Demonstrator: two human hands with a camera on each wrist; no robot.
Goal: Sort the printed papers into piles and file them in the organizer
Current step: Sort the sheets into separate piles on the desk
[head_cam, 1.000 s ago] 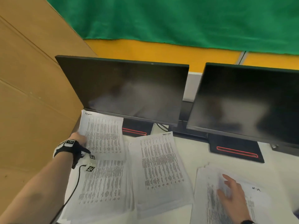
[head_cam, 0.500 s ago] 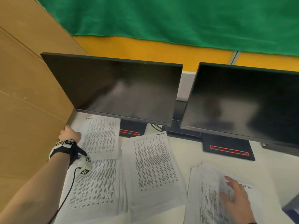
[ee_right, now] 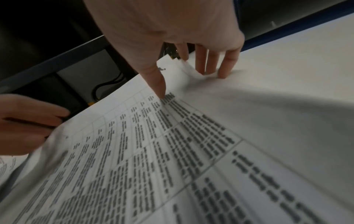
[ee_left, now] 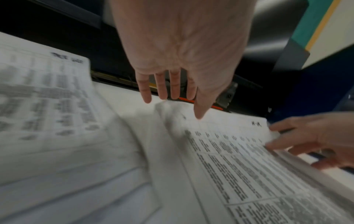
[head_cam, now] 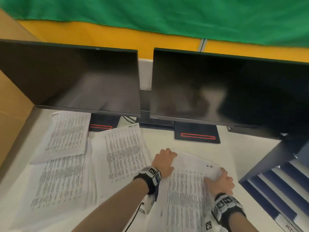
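Printed papers lie in piles on the white desk: a far-left sheet (head_cam: 66, 134), a near-left pile (head_cam: 61, 181), a middle pile (head_cam: 123, 151) and a right stack (head_cam: 185, 198) marked by hand at its top. My left hand (head_cam: 165, 154) is at that stack's far left corner, fingers (ee_left: 162, 89) straight, thumb touching the top sheet (ee_left: 229, 151). My right hand (head_cam: 217, 174) pinches the stack's far right corner, thumb (ee_right: 159, 84) on top and the other fingers at the edge. The dark blue organizer (head_cam: 275, 186) with its slots stands at the right.
Two dark monitors (head_cam: 80, 81) (head_cam: 225, 91) on black stands (head_cam: 197, 134) close off the back of the desk (head_cam: 163, 139). A brown cardboard wall (head_cam: 11, 97) borders the left. The organizer's dark top edge (head_cam: 267, 158) runs close to my right hand.
My left hand left the far-left sheet and crossed to the right stack's far left corner. My right hand slid from the top of that stack to its right corner. The view swung right.
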